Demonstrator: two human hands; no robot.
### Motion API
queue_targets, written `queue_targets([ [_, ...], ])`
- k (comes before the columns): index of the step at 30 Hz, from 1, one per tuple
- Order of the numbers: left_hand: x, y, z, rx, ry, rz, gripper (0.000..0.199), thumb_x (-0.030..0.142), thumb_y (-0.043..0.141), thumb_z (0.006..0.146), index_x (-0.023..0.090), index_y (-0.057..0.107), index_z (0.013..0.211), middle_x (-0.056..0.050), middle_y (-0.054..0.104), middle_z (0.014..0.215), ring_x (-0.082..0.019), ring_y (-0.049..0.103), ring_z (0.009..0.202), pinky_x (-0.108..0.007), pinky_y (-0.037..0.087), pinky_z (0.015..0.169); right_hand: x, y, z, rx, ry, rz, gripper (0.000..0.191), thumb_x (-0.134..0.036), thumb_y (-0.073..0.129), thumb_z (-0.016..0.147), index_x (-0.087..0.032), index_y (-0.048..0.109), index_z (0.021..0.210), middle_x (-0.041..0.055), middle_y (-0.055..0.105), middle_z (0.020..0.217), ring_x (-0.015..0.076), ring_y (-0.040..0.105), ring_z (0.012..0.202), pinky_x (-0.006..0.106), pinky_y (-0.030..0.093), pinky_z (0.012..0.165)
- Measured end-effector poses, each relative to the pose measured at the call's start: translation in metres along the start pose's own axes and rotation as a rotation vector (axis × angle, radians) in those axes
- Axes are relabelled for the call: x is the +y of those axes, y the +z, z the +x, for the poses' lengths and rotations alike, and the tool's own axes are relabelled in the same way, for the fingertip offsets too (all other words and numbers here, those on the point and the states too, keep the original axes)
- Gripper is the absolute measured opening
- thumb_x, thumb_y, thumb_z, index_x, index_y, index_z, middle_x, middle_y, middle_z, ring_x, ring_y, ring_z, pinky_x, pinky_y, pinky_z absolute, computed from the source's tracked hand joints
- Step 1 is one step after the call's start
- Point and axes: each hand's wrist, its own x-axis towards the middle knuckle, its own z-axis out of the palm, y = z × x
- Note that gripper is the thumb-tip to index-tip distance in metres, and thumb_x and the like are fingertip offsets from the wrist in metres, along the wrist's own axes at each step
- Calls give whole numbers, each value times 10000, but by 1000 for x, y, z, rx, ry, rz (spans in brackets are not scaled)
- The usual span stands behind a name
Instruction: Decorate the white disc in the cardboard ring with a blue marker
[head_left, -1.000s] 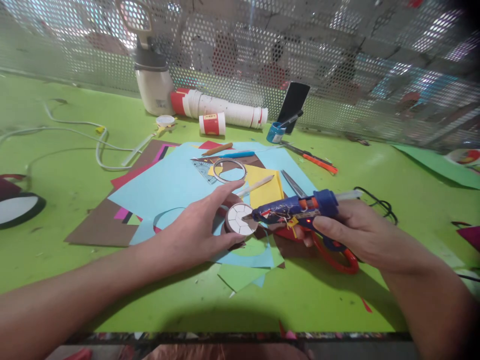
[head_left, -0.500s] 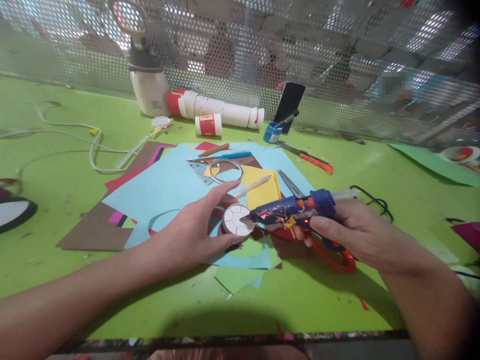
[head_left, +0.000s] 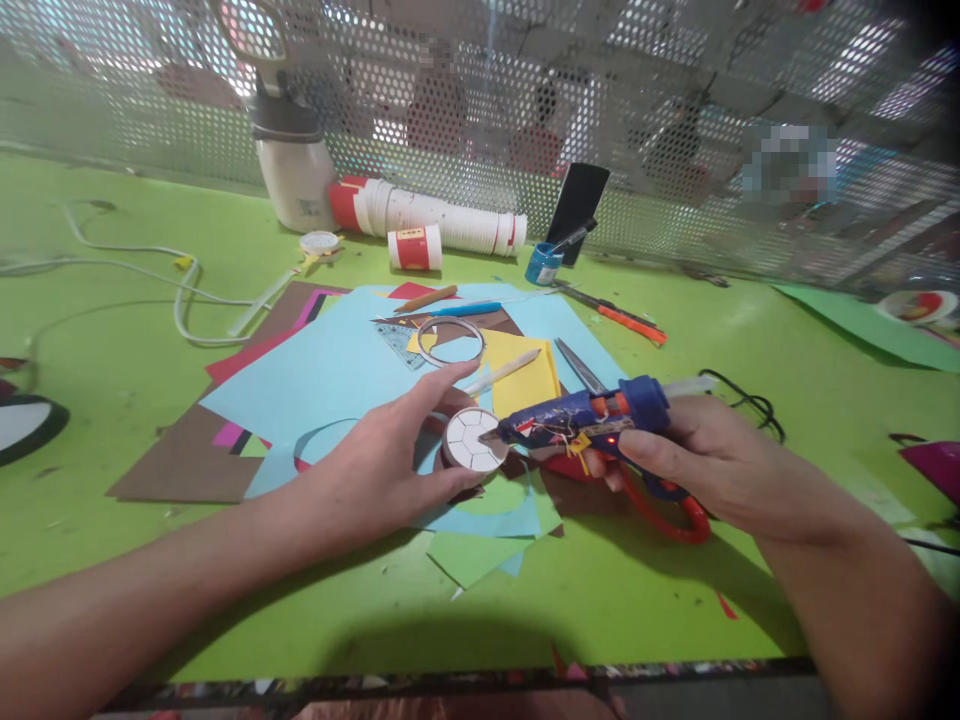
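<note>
The fingers (head_left: 444, 383) of the left hand (head_left: 382, 455) curve round a small round piece (head_left: 466, 432), thumb pressed to its near side, forefinger stretched out past it; its white top is marked off by dark lines, and it sits over the paper scraps (head_left: 480, 558) on the green table (head_left: 247, 610); the right hand (head_left: 712, 460) is wrapped round a blue glue gun (head_left: 562, 418), thumb along its side, a small red light showing; the nozzle points at the white top, though I can't tell whether it touches; scissors (head_left: 579, 366) lie partly beneath the gun; just beyond are yellow paper (head_left: 536, 382) and a pale pencil (head_left: 510, 369); farther back, stacked cups (head_left: 442, 220) lie beside a bottle (head_left: 296, 180).
</note>
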Motion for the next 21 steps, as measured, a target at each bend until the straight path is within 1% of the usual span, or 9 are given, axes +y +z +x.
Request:
queue_targets([
  [3, -1, 0, -1, 5, 11, -1, 787, 298, 701, 826, 281, 280, 1491, -83, 642, 1262, -249, 633, 1099, -435, 501, 970, -2, 2, 0, -10, 9, 26, 422, -545, 559, 908, -166, 688, 777, 50, 694, 703, 138, 650, 614, 212, 535, 561],
  [6, -2, 1, -1, 11, 24, -2, 785, 296, 709, 819, 281, 290, 1483, -84, 644, 1260, -252, 629, 1113, -441, 493, 987, -2, 2, 1, 11, 32, 25, 432, -559, 559, 902, -166, 694, 786, 45, 688, 677, 137, 644, 598, 206, 527, 542],
  [10, -2, 1, 1, 6, 7, -7, 785, 309, 711, 816, 267, 296, 1480, -89, 639, 1265, -253, 630, 1115, -443, 493, 991, -1, 0, 0, 9, 26, -2, 440, -555, 546, 912, -159, 699, 797, 53, 697, 708, 136, 643, 613, 211, 522, 559],
  [15, 1, 1, 1, -5, 0, -5, 789, 307, 700, 825, 267, 281, 1492, -86, 636, 1269, -244, 640, 1101, -429, 502, 976, -1, 0, -2, -16, 39, 30, 438, -562, 546, 911, -162, 680, 794, 47, 679, 696, 140, 638, 612, 227, 524, 566],
  [18, 2, 0, 1, 0, -12, 0, 778, 319, 700, 819, 262, 300, 1484, -90, 646, 1254, -255, 642, 1102, -432, 502, 969, -1, 2, -1, -10, 67, 31, 465, -586, 540, 902, -156, 686, 807, 63, 686, 718, 154, 640, 622, 245, 523, 555],
  [21, 1, -1, 1, 4, -22, 1, 776, 329, 703, 813, 268, 307, 1478, -92, 643, 1257, -262, 637, 1107, -449, 497, 977, 0, 1, 0, 8, 56, 16, 456, -567, 547, 904, -152, 693, 785, 63, 684, 692, 155, 637, 610, 247, 517, 551],
])
